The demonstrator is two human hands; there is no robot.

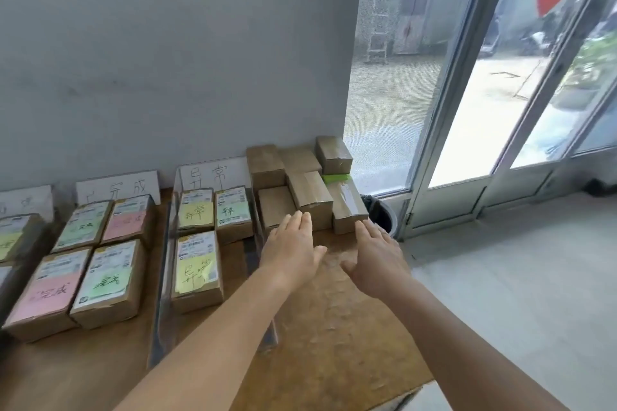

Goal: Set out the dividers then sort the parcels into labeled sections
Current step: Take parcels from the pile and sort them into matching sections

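Note:
A heap of plain brown parcels (309, 188) sits at the table's far right corner against the wall. My left hand (292, 248) and my right hand (377, 258) reach toward it with straight fingers, holding nothing, fingertips just short of the front boxes. Clear dividers (163, 263) stand on the wooden table (334, 327), splitting it into sections. One section holds three parcels with yellow and green notes (197, 263) under a white handwritten sign (213, 175). Left of it, several parcels with pink and green notes (90, 263) lie below a second sign (117, 190).
More labelled parcels (13, 237) lie at the far left edge under a third sign. A dark bin (380, 212) stands on the floor beside the table's right end. Glass doors (467, 110) and bare grey floor fill the right side.

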